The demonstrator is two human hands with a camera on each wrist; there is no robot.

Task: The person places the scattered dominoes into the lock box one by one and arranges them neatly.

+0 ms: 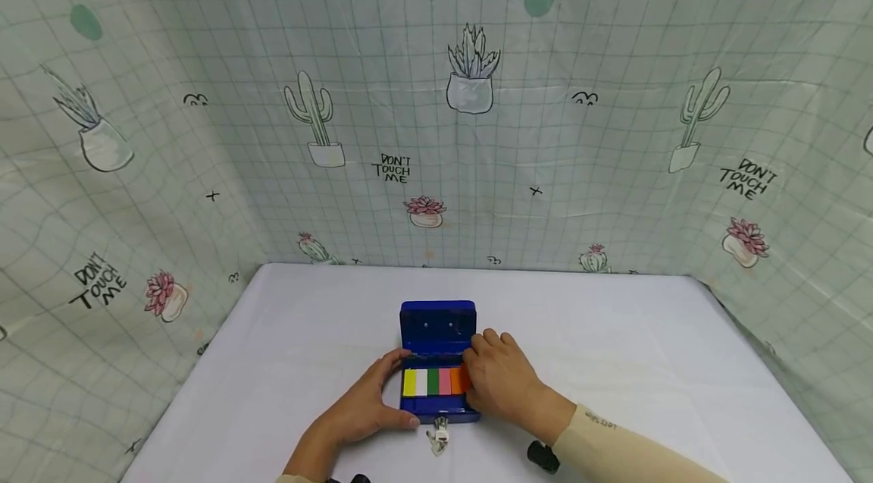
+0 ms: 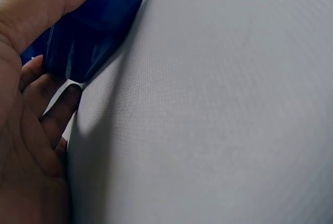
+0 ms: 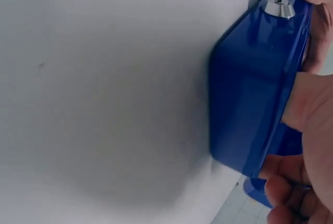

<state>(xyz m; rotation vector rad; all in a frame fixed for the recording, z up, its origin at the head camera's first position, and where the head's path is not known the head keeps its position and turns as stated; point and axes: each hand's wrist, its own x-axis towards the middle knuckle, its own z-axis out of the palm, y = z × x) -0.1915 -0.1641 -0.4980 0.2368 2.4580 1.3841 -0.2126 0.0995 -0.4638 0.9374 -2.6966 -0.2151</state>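
Observation:
A small blue cash box stands on the table with its lid raised. Across its inside lies a row of coloured blocks: yellow, white, green, pink and orange. My left hand grips the left end of the box, thumb at the front corner, fingers toward the back. At the right end, my right hand reaches over the rim, thumb and fingers pinching the red-orange end block; its fingertips are partly hidden. Keys hang from the front lock.
A white cloth covers the table. Behind and at both sides hangs a grid-patterned curtain with cactus drawings. A black object shows under the right sleeve.

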